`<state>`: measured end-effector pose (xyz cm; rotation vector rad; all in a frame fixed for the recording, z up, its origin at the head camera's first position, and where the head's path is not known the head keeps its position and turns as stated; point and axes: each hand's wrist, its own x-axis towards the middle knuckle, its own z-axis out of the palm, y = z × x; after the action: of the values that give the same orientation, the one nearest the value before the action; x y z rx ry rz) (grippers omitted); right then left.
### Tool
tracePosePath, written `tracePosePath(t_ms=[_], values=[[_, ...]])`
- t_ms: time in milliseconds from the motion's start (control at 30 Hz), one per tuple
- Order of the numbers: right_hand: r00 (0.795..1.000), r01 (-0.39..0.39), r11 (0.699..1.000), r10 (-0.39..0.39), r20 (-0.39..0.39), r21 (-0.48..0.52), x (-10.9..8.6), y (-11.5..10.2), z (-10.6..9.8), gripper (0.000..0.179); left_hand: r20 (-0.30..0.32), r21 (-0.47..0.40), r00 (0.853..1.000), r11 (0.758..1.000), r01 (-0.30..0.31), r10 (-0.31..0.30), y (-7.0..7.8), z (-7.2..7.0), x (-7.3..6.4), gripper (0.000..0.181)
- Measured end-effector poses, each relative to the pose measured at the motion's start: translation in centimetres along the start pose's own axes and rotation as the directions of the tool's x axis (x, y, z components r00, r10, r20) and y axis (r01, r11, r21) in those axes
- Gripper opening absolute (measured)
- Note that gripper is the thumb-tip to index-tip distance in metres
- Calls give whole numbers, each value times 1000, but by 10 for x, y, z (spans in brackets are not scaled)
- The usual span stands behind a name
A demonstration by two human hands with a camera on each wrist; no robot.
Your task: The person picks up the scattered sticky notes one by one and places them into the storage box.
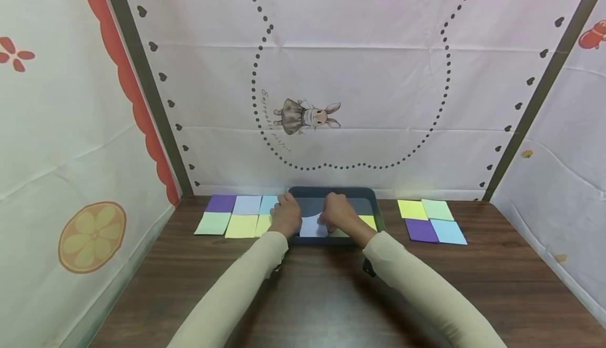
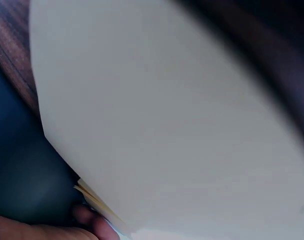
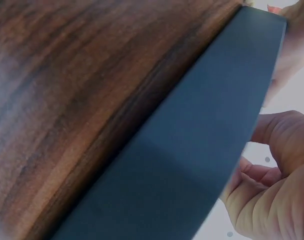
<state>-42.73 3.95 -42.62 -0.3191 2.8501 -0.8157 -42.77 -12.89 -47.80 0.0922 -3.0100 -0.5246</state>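
Wood table [image 1: 312, 295], printed white drapes [image 1: 369, 85] around; right hand [image 1: 342, 214] pinches pale note [image 1: 312, 228] in tray [image 1: 310, 206]; can't tell left hand [image 1: 286, 216] grip.

White printed cloth walls [image 1: 369, 85] behind, beside brown wood-grain table [image 1: 312, 306].

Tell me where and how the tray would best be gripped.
Probably by the rim at its right end, coming from the right with thumb and fingers either side of the wall. The tray has raised walls, and a strip of table shows beyond that end; at the left end, a light blue note and the left hand leave less room.
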Motion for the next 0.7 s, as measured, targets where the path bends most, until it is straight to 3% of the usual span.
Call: tracePosePath(t_ms=[200,233,400,533,700], values=[[999,-37,999,37,-10,31,5,2,-10,19,-8,-7,1000,1000,-16,16,-2,1,1,40],[998,-62,998,62,-11,24,-5,-8,-17,19,-12,-8,1000,1000,-19,19,-2,1,1,40],[995,-90,992,86,-41,-94,-2,-3,-18,3,-30,-22,999,999,-30,29,-3,1,2,37],[994,-103,987,99,-36,-121,-3,-1,-16,17,-36,-11,999,999,-32,31,-3,1,1,39],[997,-72,994,71,-24,-81,-5,-5,-10,10,-31,35,999,999,-41,42,-2,1,-1,40]])
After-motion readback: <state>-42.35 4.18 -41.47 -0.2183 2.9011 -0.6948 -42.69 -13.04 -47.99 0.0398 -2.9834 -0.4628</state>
